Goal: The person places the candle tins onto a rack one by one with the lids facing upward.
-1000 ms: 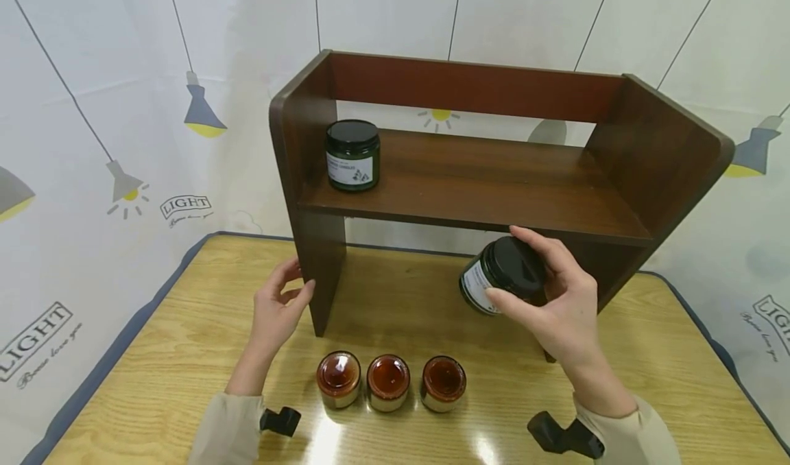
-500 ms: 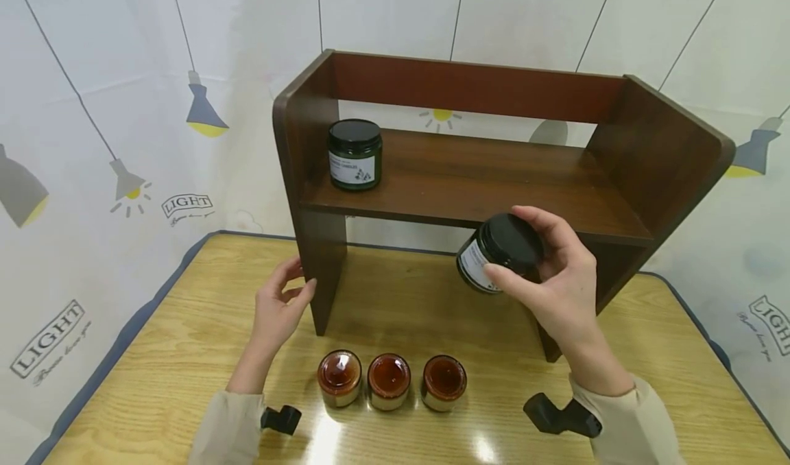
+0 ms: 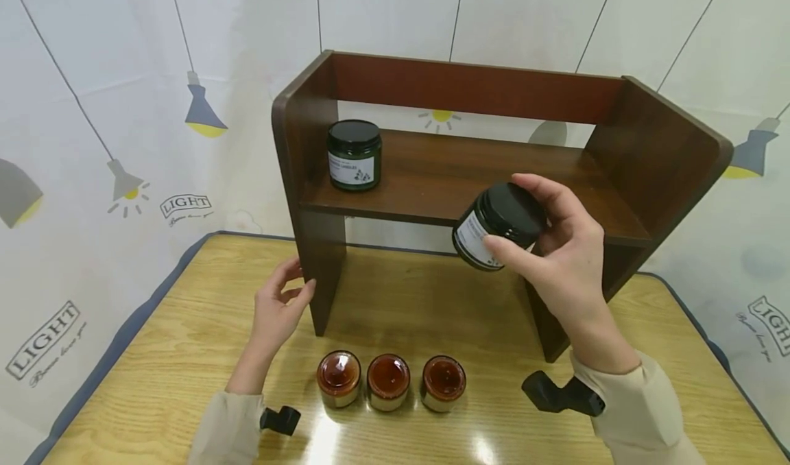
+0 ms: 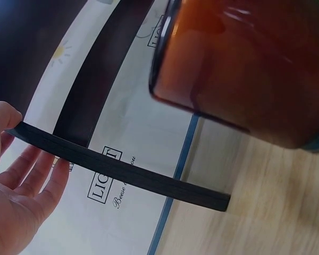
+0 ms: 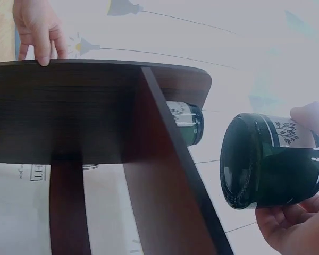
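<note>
Right hand (image 3: pixel 564 259): curled thumb and fingers round the green jar (image 3: pixel 494 228), gripped it by opposite sides, up in the air!
Green jar: hung just before the front edge of the upper board (image 3: pixel 426 177), right of centre, tilted, black lid toward the head camera; showed clear of the board in the right wrist view.
Left hand (image 3: pixel 284 304): pinched the left panel (image 3: pixel 324 280) low down, thumb at the front edge, fingers round the outside.
In the way: blocked at the board's left end by a second jar (image 3: pixel 354 156), upright near the left panel; closed off opposite by the right panel (image 3: pixel 666 156); crossed behind by the back rail (image 3: pixel 475 84).
Amber jars (image 3: pixel 389 383): lined up, three of them, on the wooden table (image 3: pixel 154 328) before the shelf, left pair close together, third slightly wider apart; loomed large at upper right of the left wrist view.
Wrists: wore beige sleeves (image 3: pixel 231 427) and black mounts (image 3: pixel 561 396).
Backdrop (image 3: pixel 247 149): hung pale all round, printed with lamps and "LIGHT", edged dark blue along the table.
</note>
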Motion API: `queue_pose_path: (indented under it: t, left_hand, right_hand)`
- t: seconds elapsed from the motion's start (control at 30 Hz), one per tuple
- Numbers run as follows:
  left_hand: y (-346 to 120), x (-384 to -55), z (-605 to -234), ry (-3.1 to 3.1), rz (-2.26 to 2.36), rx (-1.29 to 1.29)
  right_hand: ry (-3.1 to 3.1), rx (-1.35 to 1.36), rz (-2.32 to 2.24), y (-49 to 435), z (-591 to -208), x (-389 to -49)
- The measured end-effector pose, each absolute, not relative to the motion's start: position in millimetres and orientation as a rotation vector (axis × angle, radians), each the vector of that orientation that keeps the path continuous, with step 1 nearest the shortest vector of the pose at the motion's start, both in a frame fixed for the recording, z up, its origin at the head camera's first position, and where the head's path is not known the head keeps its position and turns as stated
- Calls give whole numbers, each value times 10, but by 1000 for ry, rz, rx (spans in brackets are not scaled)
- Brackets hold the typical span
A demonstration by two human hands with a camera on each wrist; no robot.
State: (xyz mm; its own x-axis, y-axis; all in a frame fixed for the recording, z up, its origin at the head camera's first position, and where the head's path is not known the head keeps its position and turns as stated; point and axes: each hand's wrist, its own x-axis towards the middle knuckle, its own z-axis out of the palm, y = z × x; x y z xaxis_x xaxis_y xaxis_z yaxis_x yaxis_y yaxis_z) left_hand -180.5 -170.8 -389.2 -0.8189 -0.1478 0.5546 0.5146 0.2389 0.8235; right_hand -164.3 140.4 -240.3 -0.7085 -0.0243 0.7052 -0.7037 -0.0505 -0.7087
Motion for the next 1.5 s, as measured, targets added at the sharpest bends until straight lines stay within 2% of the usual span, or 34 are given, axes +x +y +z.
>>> queue_pose_path:
  t: [0.63, 1.03, 1.5]
  left_hand:
    - [-1710, -1785, -3900, -1982, -1626, -360]
    - [-1703, -1785, -3875, -1998, -1593, -351]
    - [-1723, -1819, -3908, -1987, -1592, -360]
  right_hand:
    - [-2146, 675, 1468, 1194, -2082, -2032]
    - [-2325, 632, 1429, 1033, -2016, -2324]
    - [-2365, 605, 1490, 914, -2015, -2491]
